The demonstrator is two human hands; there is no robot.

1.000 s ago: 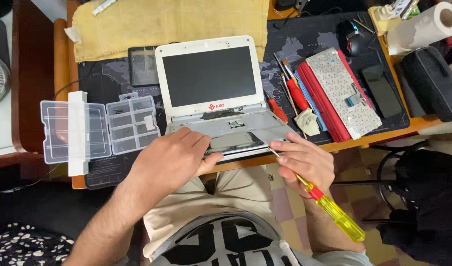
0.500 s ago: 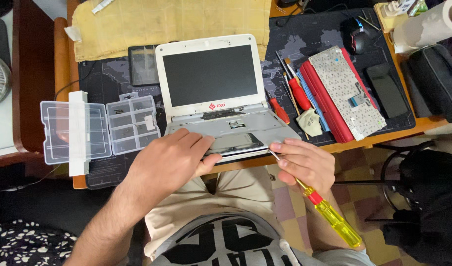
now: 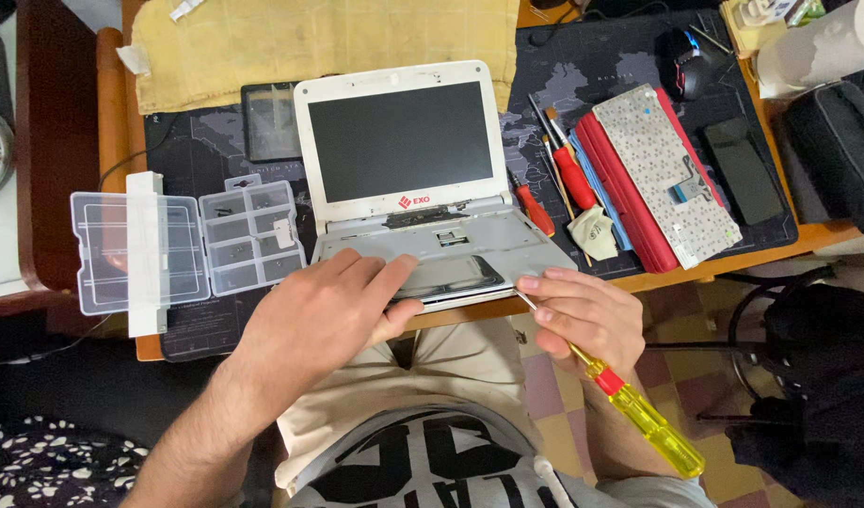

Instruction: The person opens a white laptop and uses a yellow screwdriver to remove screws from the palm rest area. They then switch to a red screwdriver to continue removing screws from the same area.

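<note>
Beside left hand point(image 3: 324, 315): parts box point(image 3: 253, 237) (screws, perhaps)

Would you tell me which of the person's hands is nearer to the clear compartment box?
Left. The left hand rests on the laptop base just right of the clear compartment box; the right hand, holding a yellow-handled screwdriver, is beyond it.

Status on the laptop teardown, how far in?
Done: keyboard is out, lying right of the laptop; small parts sit in the clear parts box. In hand: left hand presses the palmrest, right hand works the yellow-handled screwdriver at the front right corner. Left: gray top cover and screen remain attached.
</note>
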